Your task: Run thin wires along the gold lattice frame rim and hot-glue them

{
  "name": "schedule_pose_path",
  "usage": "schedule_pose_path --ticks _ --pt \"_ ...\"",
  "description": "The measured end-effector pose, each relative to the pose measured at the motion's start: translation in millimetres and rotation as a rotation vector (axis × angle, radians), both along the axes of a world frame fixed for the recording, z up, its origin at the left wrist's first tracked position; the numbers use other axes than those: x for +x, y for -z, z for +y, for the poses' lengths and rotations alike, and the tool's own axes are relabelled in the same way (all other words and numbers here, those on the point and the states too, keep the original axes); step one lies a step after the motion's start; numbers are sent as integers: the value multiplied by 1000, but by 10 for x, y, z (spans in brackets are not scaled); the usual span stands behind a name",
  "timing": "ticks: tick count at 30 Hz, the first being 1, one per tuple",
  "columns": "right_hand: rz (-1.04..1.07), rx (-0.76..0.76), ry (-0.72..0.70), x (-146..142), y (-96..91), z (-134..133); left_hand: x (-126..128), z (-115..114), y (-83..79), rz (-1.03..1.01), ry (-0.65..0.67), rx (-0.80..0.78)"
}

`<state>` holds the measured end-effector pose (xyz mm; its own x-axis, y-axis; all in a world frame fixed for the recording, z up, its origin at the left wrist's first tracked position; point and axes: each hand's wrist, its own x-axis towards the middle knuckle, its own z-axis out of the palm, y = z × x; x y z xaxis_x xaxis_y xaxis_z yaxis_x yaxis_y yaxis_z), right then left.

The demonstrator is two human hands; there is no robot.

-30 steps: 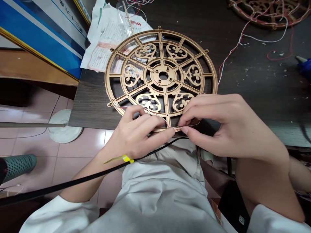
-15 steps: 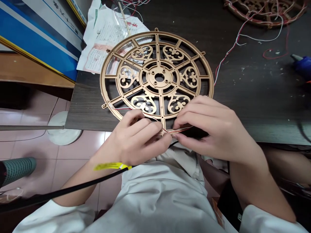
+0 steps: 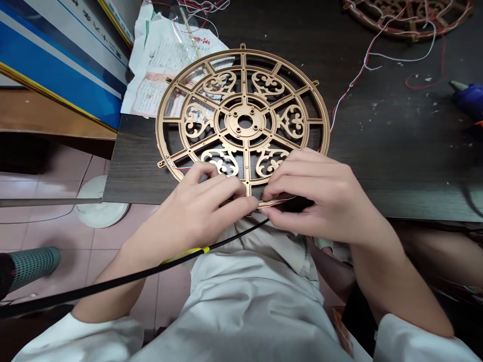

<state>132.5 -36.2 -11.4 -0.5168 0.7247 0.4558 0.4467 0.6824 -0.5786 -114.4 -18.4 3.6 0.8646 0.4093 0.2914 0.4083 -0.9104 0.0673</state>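
A round, golden-brown openwork frame [image 3: 246, 161], like a spoked wheel with scroll ornaments, lies at the table's front edge, its near rim overhanging. Thin red and white wires [image 3: 274, 202] run along that near rim. My left hand [image 3: 207, 206] is closed at the rim, thumb and fingers pressed on the wires near the bottom spoke. Just to its right, my right hand [image 3: 313, 193] pinches the same wires and rim between thumb and fingers. My fingers hide part of the rim. Behind the left hand, a stretch of wire shows at the rim's lower left.
Another wired round frame [image 3: 411, 35] lies at the back right of the dark table [image 3: 385, 151]. A blue glue gun [image 3: 468, 100] is at the right edge. Printed paper [image 3: 147, 93] lies under the wheel's far left. A black cable [image 3: 132, 277] crosses over my left forearm.
My left hand has flattened, its thumb now stretched along the near rim toward the right hand. The right hand has shifted slightly left. The black cable has shifted.
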Motion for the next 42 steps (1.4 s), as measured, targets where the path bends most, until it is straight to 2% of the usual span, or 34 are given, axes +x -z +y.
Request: schedule_pose_path --ticks 3,6,10,19,26,42 --pt "27 9 12 0 24 -4 10 -7 -15 4 0 3" --pt "51 -5 22 6 21 -14 22 -6 14 -79 -10 19" --pt "77 -14 21 15 3 -25 26 -13 58 -180 -15 -49" --pt "89 -4 25 -1 19 -22 44 -15 70 -196 -27 -1" --pt "66 21 28 9 27 -28 71 -51 7 -243 -36 -82" --pt "44 83 13 26 36 -68 24 -31 95 -209 -20 -6"
